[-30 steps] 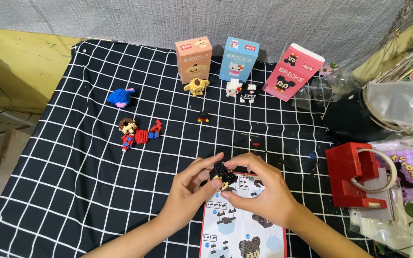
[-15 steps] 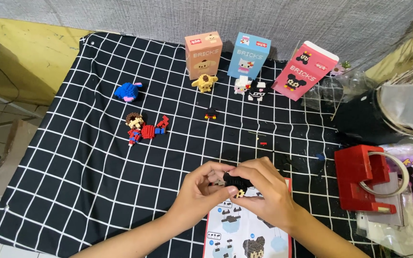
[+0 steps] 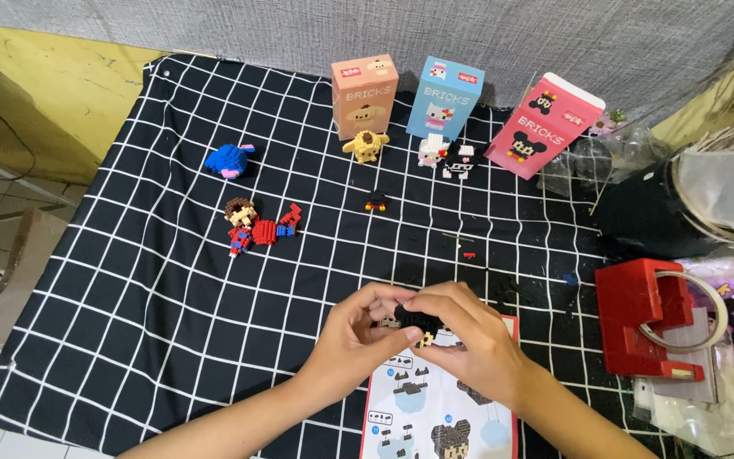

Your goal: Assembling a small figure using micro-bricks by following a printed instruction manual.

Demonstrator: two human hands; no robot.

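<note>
Currently both hands meet low centre over the desk, pinching one small black brick model [image 3: 416, 320] between them. Left hand [image 3: 354, 336] curls around it from the left, fingers closed on the piece. Right hand [image 3: 476, 344] covers it from the right and top, fingertips [image 3: 422, 334] pressed onto the black part; a tiny yellow bit shows under it. Model sits just above the top edge of the instruction sheet [image 3: 435, 416], which lies flat under the wrists.

Desk is covered by a black cloth with white grid [image 3: 129, 297]. Along the far edge, three upright boxes: orange box [image 3: 364, 95], blue box [image 3: 445, 99], pink box [image 3: 544, 126] leaning. In front of them: yellow figure [image 3: 365, 145], white figure [image 3: 431, 151], black-and-white figure [image 3: 461, 160] just beside it. Small black piece [image 3: 375, 203] mid-cloth. Blue figure [image 3: 228, 159] far left; red-and-blue figure [image 3: 258, 226] lying flat below it. Loose tiny bricks [image 3: 469, 252] scattered above the hands. Right side: red block [image 3: 643, 319] with a clear ring on it, plastic bags [image 3: 724, 195] behind.
</note>
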